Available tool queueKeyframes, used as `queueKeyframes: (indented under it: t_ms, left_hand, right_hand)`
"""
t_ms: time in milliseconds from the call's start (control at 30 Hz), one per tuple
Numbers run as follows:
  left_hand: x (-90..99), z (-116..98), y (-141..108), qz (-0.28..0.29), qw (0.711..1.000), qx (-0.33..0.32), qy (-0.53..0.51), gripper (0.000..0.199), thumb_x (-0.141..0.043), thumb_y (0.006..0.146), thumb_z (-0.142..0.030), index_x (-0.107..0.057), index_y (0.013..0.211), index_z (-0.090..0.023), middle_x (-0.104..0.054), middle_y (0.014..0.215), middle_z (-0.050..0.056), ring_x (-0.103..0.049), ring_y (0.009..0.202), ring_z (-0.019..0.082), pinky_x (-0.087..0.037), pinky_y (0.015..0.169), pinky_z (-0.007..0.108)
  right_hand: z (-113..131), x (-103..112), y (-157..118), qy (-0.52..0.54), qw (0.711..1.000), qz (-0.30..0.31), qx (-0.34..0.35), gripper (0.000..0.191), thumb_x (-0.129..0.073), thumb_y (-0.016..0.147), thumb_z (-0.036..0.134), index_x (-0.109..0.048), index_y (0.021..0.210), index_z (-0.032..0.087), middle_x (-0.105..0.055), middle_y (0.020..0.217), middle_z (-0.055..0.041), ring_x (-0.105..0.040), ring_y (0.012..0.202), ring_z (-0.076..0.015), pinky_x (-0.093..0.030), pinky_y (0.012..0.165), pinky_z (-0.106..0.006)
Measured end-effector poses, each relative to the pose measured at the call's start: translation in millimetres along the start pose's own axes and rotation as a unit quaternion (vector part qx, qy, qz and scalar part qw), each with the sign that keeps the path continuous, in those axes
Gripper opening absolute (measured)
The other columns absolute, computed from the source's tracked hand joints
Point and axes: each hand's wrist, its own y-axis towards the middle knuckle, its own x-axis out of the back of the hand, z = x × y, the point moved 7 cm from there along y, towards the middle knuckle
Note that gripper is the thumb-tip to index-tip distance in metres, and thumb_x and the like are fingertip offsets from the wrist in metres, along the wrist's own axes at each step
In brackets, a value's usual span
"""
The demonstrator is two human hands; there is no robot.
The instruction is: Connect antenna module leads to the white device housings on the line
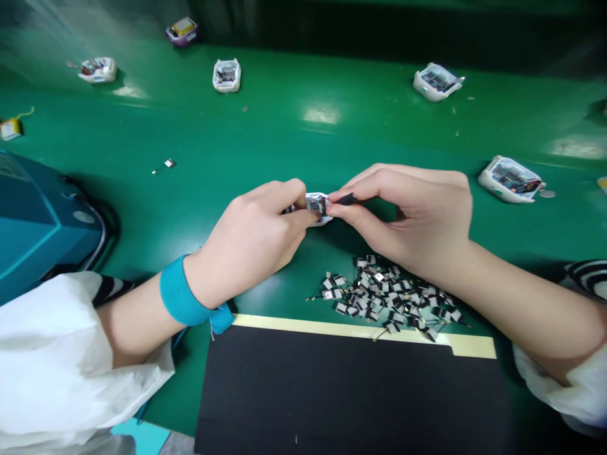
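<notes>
The left hand has its grip closed on a small white plastic housing with a circuit board showing inside, pinching it from the left side between thumb and fingers. The housing sits in the middle of the view, held up between both hands, and the fingers hide part of it. The right hand has a narrow, closed pinch, with thumb and forefinger on a slim black piece whose end reaches the housing. Whether that piece is a tool or a part, the picture cannot settle.

For work this fine, the hold looks sound: the two grips stay close together, so the small parts are steadied from both sides.

Just below the right hand lies a loose heap of small black-and-silver components with thin wires. Nearer the person, a black mat edged with cream tape lies on the green bench. Farther off stand more open white housings. A blue wrist strap circles the left wrist.
</notes>
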Motion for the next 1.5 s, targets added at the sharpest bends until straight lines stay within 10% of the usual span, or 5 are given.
queueKeyframes:
  t_ms: [600, 900, 1200, 1500]
  left_hand:
    - [0.4, 0.2, -1.8, -0.026, 1.0, -0.014, -0.002, 0.029, -0.034, 0.084, -0.018, -0.06, 0.074, -0.015, -0.055, 0.078, 0.004, -0.054, 0.073, 0.014, -0.044, 0.063, 0.025]
    - [4.5, -5.8, -13.7, -0.001, 0.998, 0.043, -0.043, 0.031, -0.038, 0.081, -0.017, -0.052, 0.107, -0.013, -0.054, 0.087, 0.009, -0.05, 0.079, 0.019, -0.046, 0.07, 0.032]
    - [6.0, -0.4, -17.7, -0.035, 0.962, 0.07, -0.262, 0.065, -0.049, 0.075, -0.017, -0.016, 0.131, -0.017, -0.044, 0.12, 0.009, -0.04, 0.109, 0.019, -0.036, 0.094, 0.036]
    - [-13.2, 4.6, -3.0, -0.011, 0.946, 0.073, -0.315, 0.058, -0.056, 0.07, -0.021, -0.033, 0.123, -0.019, -0.054, 0.111, 0.007, -0.048, 0.103, 0.021, -0.038, 0.091, 0.037]
  right_hand:
    - [-3.0, -10.9, -1.5, 0.046, 0.999, 0.016, 0.001, 0.026, -0.054, 0.076, 0.021, -0.036, 0.057, 0.019, -0.05, 0.059, 0.0004, -0.051, 0.058, -0.0109, -0.04, 0.049, -0.024]
    - [-16.9, 3.6, 9.0, 0.152, 0.982, 0.007, -0.113, 0.014, -0.043, 0.082, 0.02, -0.039, 0.068, 0.019, -0.048, 0.064, 0.0012, -0.049, 0.058, -0.0087, -0.041, 0.055, -0.022]
    - [-8.9, -3.8, -7.7, -0.018, 0.979, 0.186, -0.076, 0.011, -0.045, 0.081, 0.021, -0.054, 0.083, 0.016, -0.053, 0.076, -0.0034, -0.051, 0.069, -0.0119, -0.043, 0.063, -0.024]
    - [16.5, -19.6, -13.9, -0.271, 0.935, 0.217, 0.078, 0.01, -0.047, 0.076, 0.008, -0.057, 0.076, 0.012, -0.053, 0.074, -0.0064, -0.051, 0.068, -0.0173, -0.046, 0.063, -0.03]
